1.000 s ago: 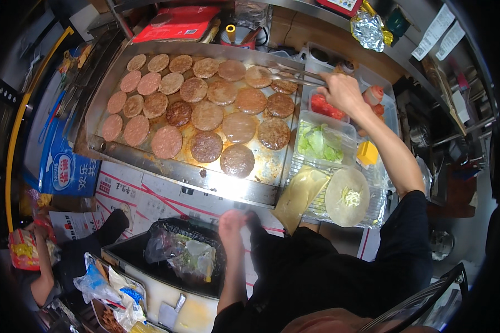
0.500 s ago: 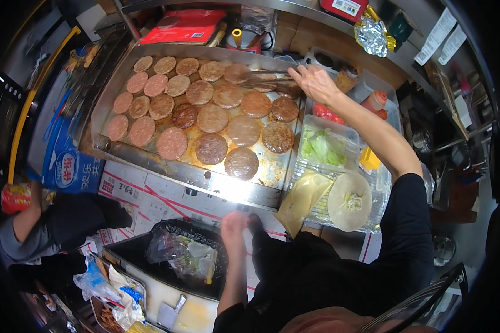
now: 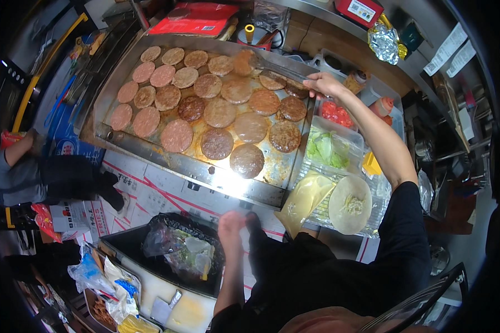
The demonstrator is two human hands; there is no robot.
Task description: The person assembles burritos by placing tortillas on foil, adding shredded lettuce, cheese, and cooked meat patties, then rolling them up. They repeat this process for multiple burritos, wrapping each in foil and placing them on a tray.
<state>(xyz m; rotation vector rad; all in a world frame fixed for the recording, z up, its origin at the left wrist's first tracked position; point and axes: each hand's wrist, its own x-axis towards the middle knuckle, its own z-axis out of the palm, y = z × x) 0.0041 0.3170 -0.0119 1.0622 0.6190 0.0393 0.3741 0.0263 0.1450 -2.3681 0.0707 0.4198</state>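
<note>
Head view: right hand grasped silver metal tongs.
Their tips met a round brown patty at twelve o'clock over the rectangular steel griddle; left hand, at six, blurred, grip unclear.

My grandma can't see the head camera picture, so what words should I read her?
A person's right hand holds tongs with a blurry, browned patty at their tips, over a griddle of round patties, pinker at the left. To the right sit lettuce in a clear tub and a flatbread. The left hand is near the griddle's front.
</note>
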